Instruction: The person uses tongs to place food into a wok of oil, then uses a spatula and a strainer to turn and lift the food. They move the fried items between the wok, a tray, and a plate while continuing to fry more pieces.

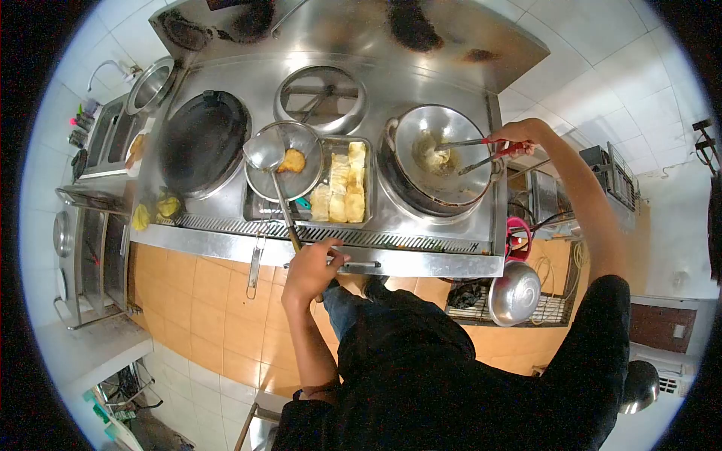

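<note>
My right hand is closed on the red handles of metal tongs. The tong arms are spread apart over a pale piece of food in the bottom of a steel wok. My left hand has its fingers apart at the stove's front edge, by the handle end of a ladle. That ladle's bowl rests on a round strainer beside a golden fried piece. Yellow and pale slabs lie in rows in a metal tray, partly under the strainer.
A black round griddle is at the left of the steel stove. A round glass-topped lid sits behind the strainer. Yellow items lie at the front left. Below right are an upturned metal bowl and a pink basin.
</note>
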